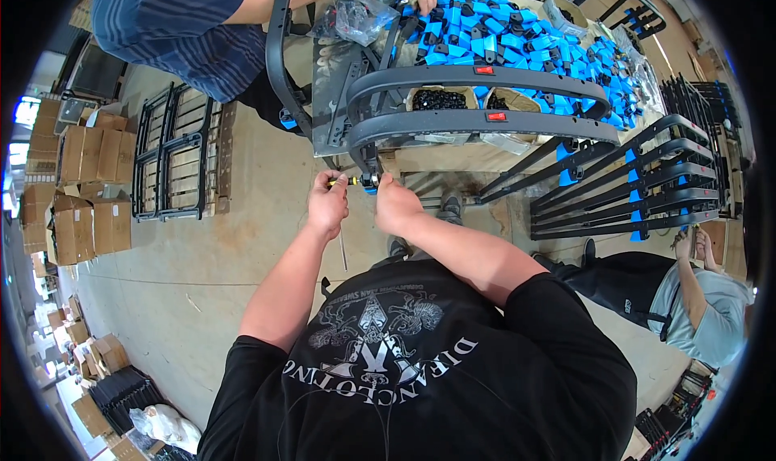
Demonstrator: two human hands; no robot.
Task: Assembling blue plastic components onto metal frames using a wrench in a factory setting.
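My left hand (326,205) is closed on a small yellow-and-black tool (351,181) that looks like a screwdriver. A thin metal rod (343,251) hangs below that hand. The tool points at the lower end of a curved black metal frame (436,124), where a bit of blue shows. My right hand (396,205) is closed at the other side of this frame end; its fingertips are partly hidden. Red labels mark the frame's two curved bars, which reach across the near side of the workbench (420,160).
Blue plastic parts (501,40) are heaped on the bench beside an open bag of black pieces (439,99). Black frames (622,190) stand stacked at right, near a person (687,299). Another person (190,32) works at upper left. Cardboard boxes (97,154) and a pallet (182,150) are at left.
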